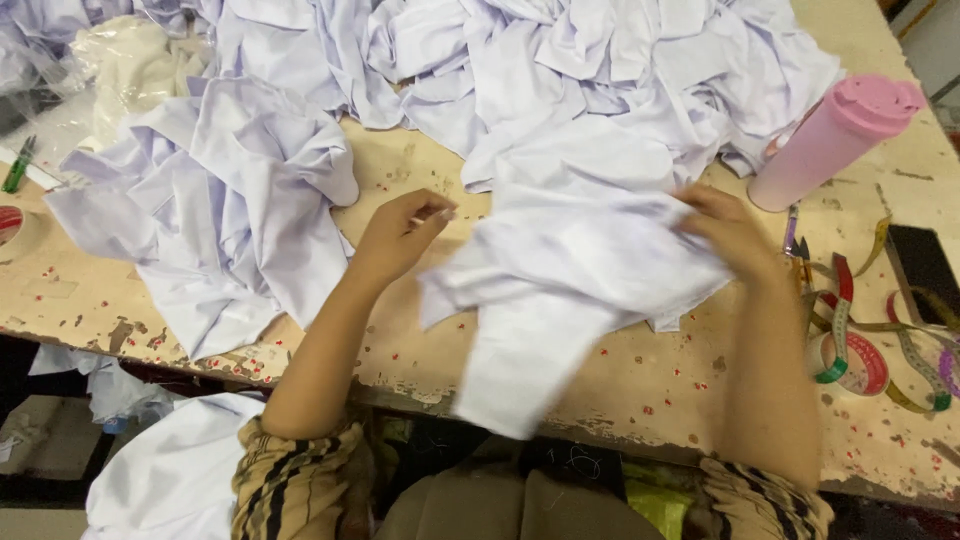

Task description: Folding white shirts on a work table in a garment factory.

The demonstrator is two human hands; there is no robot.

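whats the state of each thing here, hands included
left hand: fingers pinched shut, apparently on something thin
right hand: gripping the white cloth piece
white cloth piece: blurred, hanging over the table edge
pink bottle: lid on, leaning
cloth heap: crumpled
tape roll: lying flat
measuring tape: unrolled, tangled

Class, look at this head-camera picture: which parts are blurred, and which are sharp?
Head view: the white cloth piece and right hand are smeared by motion blur; the left hand is slightly soft; the pink bottle and measuring tape look sharp under even light.
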